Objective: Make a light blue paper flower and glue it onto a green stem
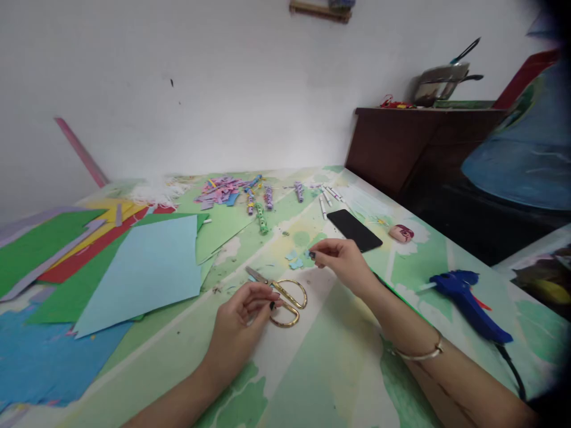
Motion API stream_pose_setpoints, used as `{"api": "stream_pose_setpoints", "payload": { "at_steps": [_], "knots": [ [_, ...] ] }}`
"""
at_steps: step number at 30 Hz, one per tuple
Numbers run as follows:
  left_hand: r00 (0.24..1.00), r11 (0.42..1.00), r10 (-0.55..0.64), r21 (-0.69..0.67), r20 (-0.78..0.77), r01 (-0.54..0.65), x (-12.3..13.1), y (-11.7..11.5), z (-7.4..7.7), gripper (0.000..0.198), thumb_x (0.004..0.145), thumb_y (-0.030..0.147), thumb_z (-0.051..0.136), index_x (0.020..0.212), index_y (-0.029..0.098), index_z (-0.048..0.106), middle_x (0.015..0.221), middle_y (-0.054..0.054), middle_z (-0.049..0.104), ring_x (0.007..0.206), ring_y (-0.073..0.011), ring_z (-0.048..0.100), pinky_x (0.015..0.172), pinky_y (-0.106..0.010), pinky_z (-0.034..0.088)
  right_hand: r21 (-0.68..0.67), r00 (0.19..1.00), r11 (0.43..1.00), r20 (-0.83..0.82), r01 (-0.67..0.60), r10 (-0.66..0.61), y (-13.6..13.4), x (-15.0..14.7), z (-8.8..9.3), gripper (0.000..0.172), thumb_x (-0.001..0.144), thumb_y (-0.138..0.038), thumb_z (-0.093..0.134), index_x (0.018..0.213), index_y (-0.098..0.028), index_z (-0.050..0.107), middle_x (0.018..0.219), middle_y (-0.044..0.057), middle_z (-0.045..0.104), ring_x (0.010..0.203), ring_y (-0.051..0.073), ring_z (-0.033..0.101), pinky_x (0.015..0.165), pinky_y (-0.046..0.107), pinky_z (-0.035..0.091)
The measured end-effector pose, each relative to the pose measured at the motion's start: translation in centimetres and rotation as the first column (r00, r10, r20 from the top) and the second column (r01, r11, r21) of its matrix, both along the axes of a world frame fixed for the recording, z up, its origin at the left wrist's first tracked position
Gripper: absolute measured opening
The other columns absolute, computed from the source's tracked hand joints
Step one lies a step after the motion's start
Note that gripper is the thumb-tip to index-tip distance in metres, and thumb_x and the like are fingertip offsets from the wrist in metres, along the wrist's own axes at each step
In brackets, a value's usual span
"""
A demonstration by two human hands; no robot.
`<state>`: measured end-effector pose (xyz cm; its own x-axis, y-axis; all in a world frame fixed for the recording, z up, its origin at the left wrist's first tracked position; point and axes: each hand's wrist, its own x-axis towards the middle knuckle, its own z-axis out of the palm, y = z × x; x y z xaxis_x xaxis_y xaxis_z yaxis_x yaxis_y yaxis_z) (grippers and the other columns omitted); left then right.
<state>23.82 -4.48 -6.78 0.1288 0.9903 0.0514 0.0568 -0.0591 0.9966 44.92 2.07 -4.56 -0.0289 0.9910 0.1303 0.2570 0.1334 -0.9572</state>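
My left hand (243, 318) is curled, thumb and fingertips close together over the gold-handled scissors (292, 292). Whatever those fingertips hold, if anything, is too small to make out. The scissors lie on the tablecloth, blades pointing to the far left. Farther right, my right hand (341, 261) pinches a tiny light blue paper piece at its fingertips. Several small light blue paper cutouts (294, 260) lie just left of those fingertips. A light blue paper sheet (147, 270) rests on other coloured sheets to the left of my left hand.
Rolled, patterned paper tubes (262, 219) and paper scraps (220, 190) lie toward the wall. Beyond my right hand are a black phone (354, 229), white pens (323, 207) and a pink object (401, 233). A blue glue gun (470, 303) with a cord lies at right.
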Motion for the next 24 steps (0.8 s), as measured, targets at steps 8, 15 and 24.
{"api": "stream_pose_setpoints", "payload": {
  "at_steps": [8, 15, 24],
  "knots": [
    [0.793, 0.942, 0.229, 0.335, -0.565, -0.033, 0.5, 5.0, 1.6, 0.015, 0.074, 0.021, 0.055, 0.088, 0.021, 0.059, 0.088, -0.003, 0.062, 0.081, -0.0186, 0.057, 0.074, -0.033, 0.046, 0.008, 0.987, 0.989, 0.072, 0.146, -0.146, 1.8, 1.1, -1.6, 0.018, 0.059, -0.015, 0.059, 0.076, -0.015, 0.066, 0.060, 0.001, 0.065, 0.055, 0.013, 0.059, 0.057, 0.025, 0.048],
    [0.571, 0.946, 0.145, 0.282, -0.808, 0.160, 3.2, 10.9, 1.0, 0.029, 0.065, 0.035, 0.063, 0.087, 0.016, 0.063, 0.093, -0.010, 0.059, 0.099, -0.0282, 0.050, 0.088, -0.040, 0.038, 0.131, 0.946, 0.974, 0.247, 0.182, -0.210, 1.2, 0.5, -1.2, 0.011, 0.061, -0.014, 0.058, 0.070, -0.018, 0.061, 0.063, 0.000, 0.066, 0.061, 0.014, 0.062, 0.060, 0.024, 0.047],
    [0.650, 0.976, -0.035, 0.113, -0.759, 0.184, 4.4, 12.3, 0.7, 0.009, 0.062, 0.023, 0.060, 0.069, 0.018, 0.063, 0.073, -0.003, 0.065, 0.075, -0.0186, 0.059, 0.067, -0.027, 0.044, 0.123, 0.952, 0.977, 0.236, 0.171, -0.197, 1.0, 0.2, -1.1, 0.012, 0.063, -0.014, 0.055, 0.071, -0.018, 0.064, 0.066, 0.001, 0.068, 0.063, 0.014, 0.064, 0.063, 0.025, 0.049]
  ]
}}
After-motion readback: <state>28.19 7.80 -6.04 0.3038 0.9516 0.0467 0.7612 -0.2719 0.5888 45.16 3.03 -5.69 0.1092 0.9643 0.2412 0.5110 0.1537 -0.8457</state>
